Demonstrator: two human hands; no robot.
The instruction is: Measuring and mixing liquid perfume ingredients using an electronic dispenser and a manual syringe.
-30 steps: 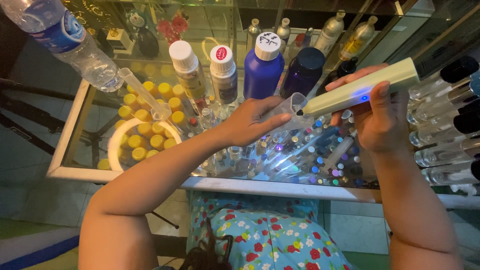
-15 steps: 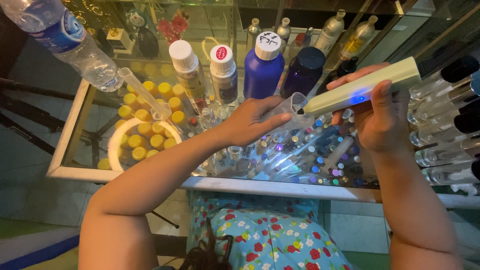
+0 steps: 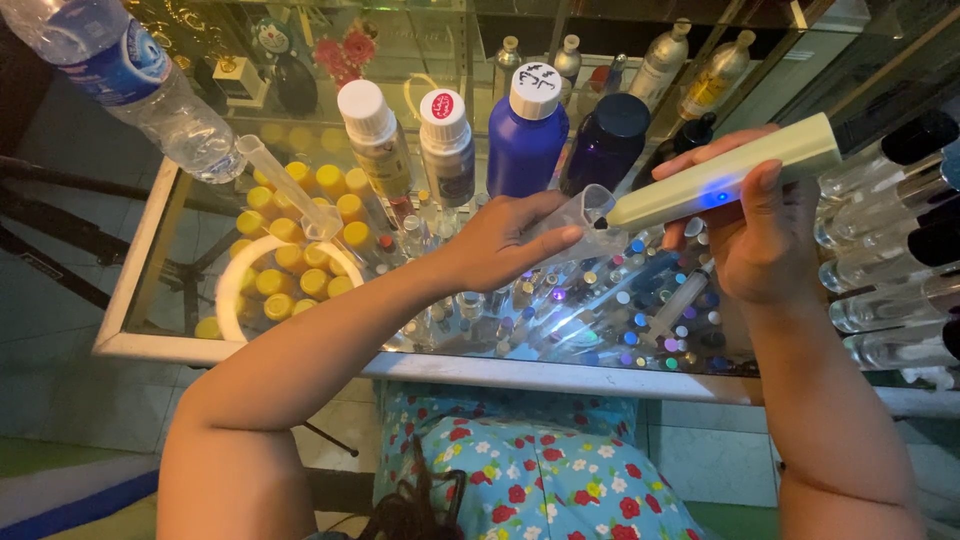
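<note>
Head | right hand [image 3: 762, 235] fingers clasp pen tool [image 3: 722, 178] — tip lower-left | left hand [image 3: 500, 245] fingers grip clear cup [image 3: 585, 215]

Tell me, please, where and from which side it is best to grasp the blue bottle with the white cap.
Grip the blue bottle around its straight body just under the white cap, coming from above and the front. It stands upright with bottles close on both sides, so probably only those ways are free.

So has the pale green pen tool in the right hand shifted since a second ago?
No. The pale green pen tool keeps its tip at the clear beaker's mouth, just right of the dark blue bottle.
</note>
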